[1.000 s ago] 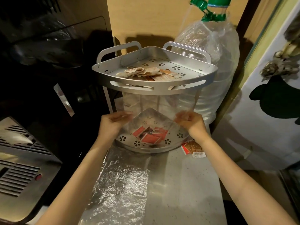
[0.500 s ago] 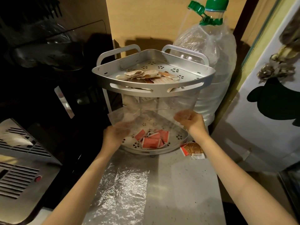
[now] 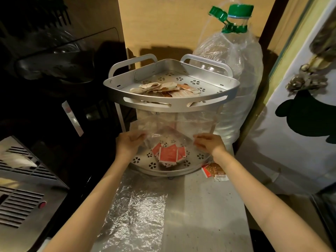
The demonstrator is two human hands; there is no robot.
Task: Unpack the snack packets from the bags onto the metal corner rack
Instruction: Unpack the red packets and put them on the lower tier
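A clear bag (image 3: 169, 128) is being pinched by the left hand (image 3: 128, 142) and right hand (image 3: 209, 143) over the rack's lower shelf (image 3: 143, 167), where red packets (image 3: 168, 153) risk being spilled past the rim.

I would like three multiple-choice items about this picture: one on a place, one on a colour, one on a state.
1. Where do the red packets lie?
A. on the top shelf
B. on the bottom shelf of the metal corner rack
C. on the foil

2. What colour is the cap of the big water bottle?
A. green
B. blue
C. white

3. What are the two hands doing?
A. resting flat on the counter
B. both holding the clear plastic bag
C. lifting the rack by its handles

Answers:
1 B: the red packets sit on the perforated lower tray, under the bag.
2 A: the cap on the neck is green.
3 B: the left hand and the right hand each pinch one side of the bag over the lower shelf.
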